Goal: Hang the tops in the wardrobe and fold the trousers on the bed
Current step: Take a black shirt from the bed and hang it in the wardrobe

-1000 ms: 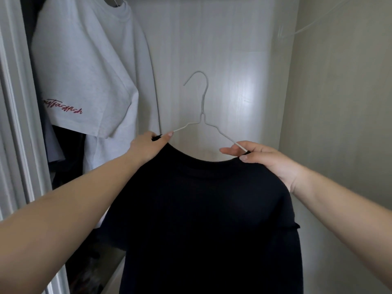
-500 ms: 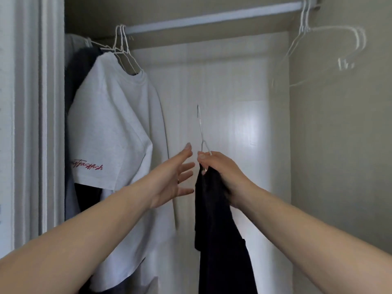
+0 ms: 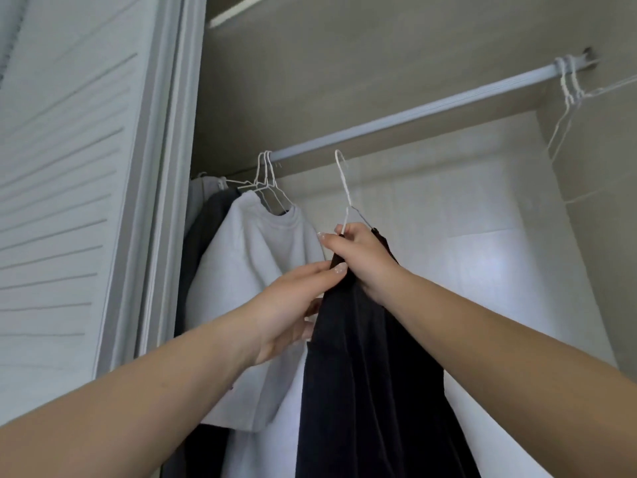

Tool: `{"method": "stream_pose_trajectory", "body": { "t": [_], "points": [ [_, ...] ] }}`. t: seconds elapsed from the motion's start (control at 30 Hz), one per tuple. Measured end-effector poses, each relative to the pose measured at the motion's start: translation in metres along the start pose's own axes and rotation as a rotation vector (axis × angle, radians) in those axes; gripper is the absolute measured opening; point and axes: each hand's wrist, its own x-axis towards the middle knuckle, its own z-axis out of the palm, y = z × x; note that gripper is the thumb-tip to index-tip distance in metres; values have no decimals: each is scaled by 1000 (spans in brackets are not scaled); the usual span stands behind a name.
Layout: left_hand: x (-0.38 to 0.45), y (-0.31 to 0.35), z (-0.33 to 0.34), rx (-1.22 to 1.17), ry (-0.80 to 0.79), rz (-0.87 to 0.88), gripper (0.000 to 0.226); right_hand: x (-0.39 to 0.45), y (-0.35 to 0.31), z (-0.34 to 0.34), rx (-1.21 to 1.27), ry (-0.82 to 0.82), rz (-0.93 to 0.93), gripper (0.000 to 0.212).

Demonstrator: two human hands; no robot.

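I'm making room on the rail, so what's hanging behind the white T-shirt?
Behind the white T-shirt, toward the door side, hangs a dark garment, with a pale grey one past it. Only their shoulders and an edge show; the T-shirt covers the rest, so their type is unclear.

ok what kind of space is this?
Most likely a built-in bedroom wardrobe. A hanging rail crosses the top, a grey top and spare wire hangers hang from it, and a louvred door stands at the left.
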Motion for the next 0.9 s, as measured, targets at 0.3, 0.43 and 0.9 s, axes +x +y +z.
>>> {"method": "stream_pose_trajectory", "body": {
  "t": [0.3,0.43,0.9],
  "points": [
    [55,17,-50,186,239,112,19,114,-8,32,-22,-1,-121,27],
    [76,21,-70,209,350,159,27,155,-9,53,17,22,-143,23],
    [103,17,-110,104,537,174,56,228,7,129,1,22,-91,14]
  ]
}}
